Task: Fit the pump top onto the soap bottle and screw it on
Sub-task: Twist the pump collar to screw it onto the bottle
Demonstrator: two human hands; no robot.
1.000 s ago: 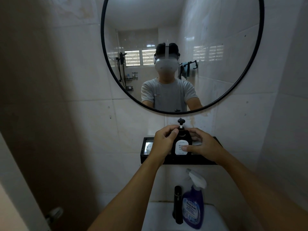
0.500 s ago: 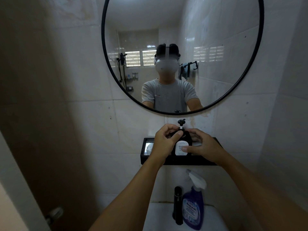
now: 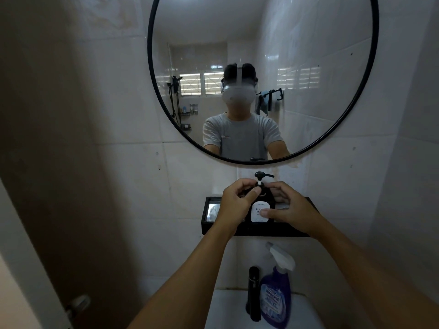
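A dark soap bottle (image 3: 260, 211) with a white label stands upright on a black wall shelf (image 3: 259, 230). Its black pump top (image 3: 261, 175) sits on the bottle's neck, spout pointing right. My left hand (image 3: 235, 205) pinches the pump's collar at the neck with thumb and fingers. My right hand (image 3: 288, 207) wraps the bottle's right side, thumb lying across the label. The neck and collar are mostly hidden by my fingers.
A round black-framed mirror (image 3: 370, 96) hangs just above the pump. Below the shelf are a white sink (image 3: 228, 309), a black tap (image 3: 253, 293) and a blue spray bottle (image 3: 276, 290). A small picture (image 3: 212, 212) lies at the shelf's left end. Tiled walls close in left and right.
The pump's spout has turned and now points right. My left fingers have shifted around the collar, and my right thumb has moved onto the label.
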